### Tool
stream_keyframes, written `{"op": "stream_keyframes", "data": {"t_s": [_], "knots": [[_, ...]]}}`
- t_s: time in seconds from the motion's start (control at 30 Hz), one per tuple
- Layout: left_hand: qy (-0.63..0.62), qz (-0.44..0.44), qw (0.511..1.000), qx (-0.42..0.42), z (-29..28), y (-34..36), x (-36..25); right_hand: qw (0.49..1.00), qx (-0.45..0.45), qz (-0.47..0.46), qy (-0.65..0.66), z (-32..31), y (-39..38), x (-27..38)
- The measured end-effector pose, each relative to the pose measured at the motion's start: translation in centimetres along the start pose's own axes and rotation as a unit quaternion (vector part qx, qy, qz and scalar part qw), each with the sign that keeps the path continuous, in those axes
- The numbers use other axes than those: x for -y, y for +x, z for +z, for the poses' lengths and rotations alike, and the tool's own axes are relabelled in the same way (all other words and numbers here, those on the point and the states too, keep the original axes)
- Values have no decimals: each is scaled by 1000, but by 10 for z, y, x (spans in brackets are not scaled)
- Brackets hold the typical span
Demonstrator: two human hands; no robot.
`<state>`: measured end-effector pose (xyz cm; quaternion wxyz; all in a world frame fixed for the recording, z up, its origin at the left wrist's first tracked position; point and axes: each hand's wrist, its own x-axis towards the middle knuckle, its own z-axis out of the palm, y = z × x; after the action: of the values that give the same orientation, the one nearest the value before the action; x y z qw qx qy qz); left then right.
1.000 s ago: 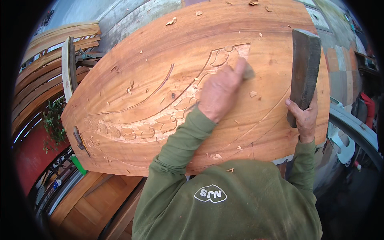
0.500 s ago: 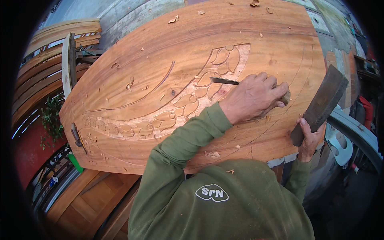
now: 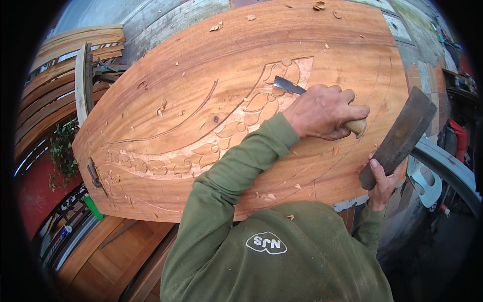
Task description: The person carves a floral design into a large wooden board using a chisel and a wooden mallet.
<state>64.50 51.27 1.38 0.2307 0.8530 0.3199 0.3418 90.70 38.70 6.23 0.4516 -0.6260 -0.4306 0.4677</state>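
My left hand [image 3: 327, 111] is closed around a chisel's pale wooden handle [image 3: 358, 126], its flat dark blade [image 3: 286, 83] angled up-left over the carved leaf-and-vine band [image 3: 201, 156] on a large reddish-brown wooden panel [image 3: 226, 55]. At the panel's right edge, my right hand [image 3: 382, 183] grips a long dark rectangular wooden block [image 3: 402, 133], tilted with its top toward the right. Curled shavings [image 3: 216, 26] are scattered on the panel, and a dark hand tool [image 3: 93, 173] lies at its left end.
Stacked timber slats [image 3: 55, 100] and a pale post [image 3: 81, 85] stand at left, beside a plant [image 3: 63, 156] and red wall [image 3: 35, 196]. A panelled wooden piece [image 3: 110, 254] lies below. At right are a curved metal rail [image 3: 448, 166], a white plastic object [image 3: 427, 189] and red cloth [image 3: 458, 136].
My left hand has moved rightward and turned, bringing the chisel blade into view, which has since swung higher. The block in my right hand has gone from upright to diagonal, shifting down and right.
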Motion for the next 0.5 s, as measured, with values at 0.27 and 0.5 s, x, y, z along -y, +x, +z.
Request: {"op": "stream_keyframes", "data": {"t_s": [0.27, 0.5], "knots": [[-3, -22, 999, -24, 5, 13, 11, 997, -3, -65, -37, 4, 3, 0], [-4, -59, 997, -44, -4, 5, 9, 999, -11, -39, -27, 8, 5, -2]]}}
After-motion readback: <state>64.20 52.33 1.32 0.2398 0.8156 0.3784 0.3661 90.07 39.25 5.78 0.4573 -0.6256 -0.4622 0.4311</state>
